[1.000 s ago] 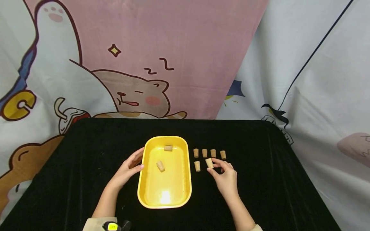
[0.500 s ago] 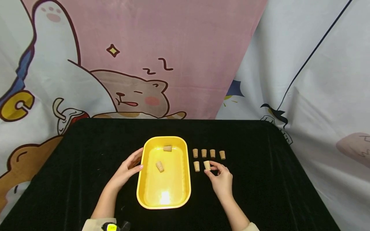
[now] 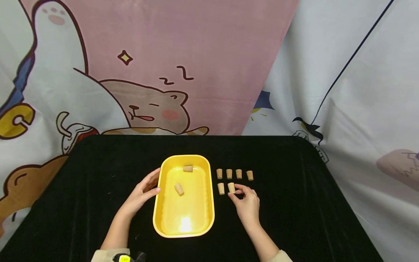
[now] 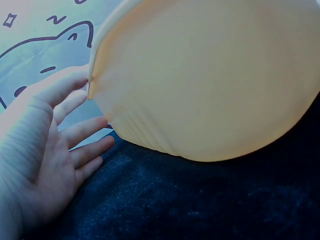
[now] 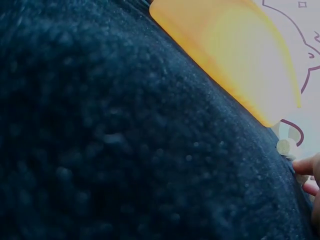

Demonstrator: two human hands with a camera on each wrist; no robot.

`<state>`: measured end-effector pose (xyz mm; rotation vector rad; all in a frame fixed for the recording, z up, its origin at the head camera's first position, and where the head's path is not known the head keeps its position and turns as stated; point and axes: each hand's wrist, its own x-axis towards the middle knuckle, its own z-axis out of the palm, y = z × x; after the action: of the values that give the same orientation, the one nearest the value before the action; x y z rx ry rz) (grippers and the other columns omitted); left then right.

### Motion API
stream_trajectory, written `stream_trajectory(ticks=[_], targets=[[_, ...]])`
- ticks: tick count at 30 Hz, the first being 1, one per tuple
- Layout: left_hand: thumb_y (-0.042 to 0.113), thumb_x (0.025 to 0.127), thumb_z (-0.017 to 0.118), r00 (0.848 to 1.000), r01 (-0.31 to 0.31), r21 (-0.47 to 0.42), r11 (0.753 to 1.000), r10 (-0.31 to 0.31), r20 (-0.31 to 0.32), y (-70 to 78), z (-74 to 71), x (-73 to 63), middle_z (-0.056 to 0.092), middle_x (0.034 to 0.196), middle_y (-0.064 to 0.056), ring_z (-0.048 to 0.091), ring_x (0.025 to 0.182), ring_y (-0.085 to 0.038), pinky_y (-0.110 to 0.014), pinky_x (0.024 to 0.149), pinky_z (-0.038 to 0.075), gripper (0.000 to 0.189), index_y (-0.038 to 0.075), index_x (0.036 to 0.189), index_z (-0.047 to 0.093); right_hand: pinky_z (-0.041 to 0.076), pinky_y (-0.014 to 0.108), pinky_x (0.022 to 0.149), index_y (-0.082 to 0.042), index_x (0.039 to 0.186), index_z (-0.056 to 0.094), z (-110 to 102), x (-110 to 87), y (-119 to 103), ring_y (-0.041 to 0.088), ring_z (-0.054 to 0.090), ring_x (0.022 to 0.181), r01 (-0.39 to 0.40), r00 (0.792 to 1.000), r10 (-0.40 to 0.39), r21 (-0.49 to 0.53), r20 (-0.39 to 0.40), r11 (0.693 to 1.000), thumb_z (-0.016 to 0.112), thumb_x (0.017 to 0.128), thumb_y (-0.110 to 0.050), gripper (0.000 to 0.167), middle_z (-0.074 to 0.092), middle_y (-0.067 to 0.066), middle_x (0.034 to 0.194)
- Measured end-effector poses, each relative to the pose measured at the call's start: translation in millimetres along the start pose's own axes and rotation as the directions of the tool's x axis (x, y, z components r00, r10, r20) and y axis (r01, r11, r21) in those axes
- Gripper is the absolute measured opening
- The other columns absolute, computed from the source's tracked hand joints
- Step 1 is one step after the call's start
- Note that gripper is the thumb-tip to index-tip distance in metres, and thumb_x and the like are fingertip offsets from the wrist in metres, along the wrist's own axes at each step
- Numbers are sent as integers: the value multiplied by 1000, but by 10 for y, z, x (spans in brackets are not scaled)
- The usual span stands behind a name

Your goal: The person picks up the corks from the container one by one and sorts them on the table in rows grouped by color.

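In the head view, my right hand (image 3: 247,205) pinches a pale tapered cork (image 3: 231,187) between thumb and fingers, in line with another cork (image 3: 220,189) to its left. Behind them is a row of several corks (image 3: 229,174). At the left, my left hand (image 3: 143,192) rests against the side of a yellow tray (image 3: 212,203), thumb at the rim. The left wrist view has its fingers (image 4: 85,131) extended, tips at the tray's outer wall. Two corks lie inside the tray, one near the back (image 3: 188,168) and one around mid-left (image 3: 179,189).
A black cloth (image 3: 294,211) covers the table. Behind it hangs a printed curtain (image 3: 209,54) with cartoon animals. A dark watch-like band (image 3: 124,257) is on the left wrist.
My right hand has lowered the pinched cork and moved it left, into line with the front cork. The left hand stays at the tray; the whole view has shifted slightly.
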<state>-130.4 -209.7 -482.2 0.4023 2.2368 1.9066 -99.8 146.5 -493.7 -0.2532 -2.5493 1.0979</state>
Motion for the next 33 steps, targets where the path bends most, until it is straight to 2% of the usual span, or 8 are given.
stream_trajectory(ticks=[5,14,18,24,28,33], targets=[[14,96,57,1000,6,-2,1000,-6,-8,5,-6,6,37,149,-15,35,133,-37,-62,103,28,59,11,149,31,41,32,67,-9,105,70,-3,-2,-13,17,54,78,3,1000,-3,-3,-2,1000,83,73,-15,35,66,2,85],[11,96,57,1000,-22,-16,1000,23,11,-11,2,14,37,149,-15,35,133,-37,-63,103,26,60,12,149,31,43,33,68,-7,108,68,-97,5,-56,19,54,78,7,1000,-7,19,-2,1000,83,73,-16,39,63,5,90],[11,96,57,1000,-22,-14,1000,22,7,-20,3,9,38,148,-14,35,133,-37,-63,103,27,59,12,149,31,43,33,68,-8,109,68,-137,2,-109,17,53,77,38,999,-37,40,-15,998,82,74,-13,38,63,3,91],[11,96,57,999,-33,-11,999,34,6,-11,0,3,38,148,-15,35,133,-38,-63,103,27,59,11,149,31,46,36,72,-10,110,68,-205,13,-280,21,55,84,120,992,-123,117,18,986,82,74,-12,39,63,3,96],[11,95,57,999,-37,-11,999,37,2,-11,-3,0,38,148,-15,35,133,-38,-63,103,27,60,11,149,32,50,44,75,-10,110,69,-255,52,-456,22,57,91,236,968,-249,198,39,951,83,72,-8,40,64,3,101],[12,96,57,1000,-28,-22,999,28,7,-4,-1,-2,38,149,-14,35,133,-37,-62,103,27,60,13,149,31,52,40,81,-13,112,69,-267,107,-666,11,54,100,358,912,-393,236,118,903,84,72,-11,43,63,-3,111]])
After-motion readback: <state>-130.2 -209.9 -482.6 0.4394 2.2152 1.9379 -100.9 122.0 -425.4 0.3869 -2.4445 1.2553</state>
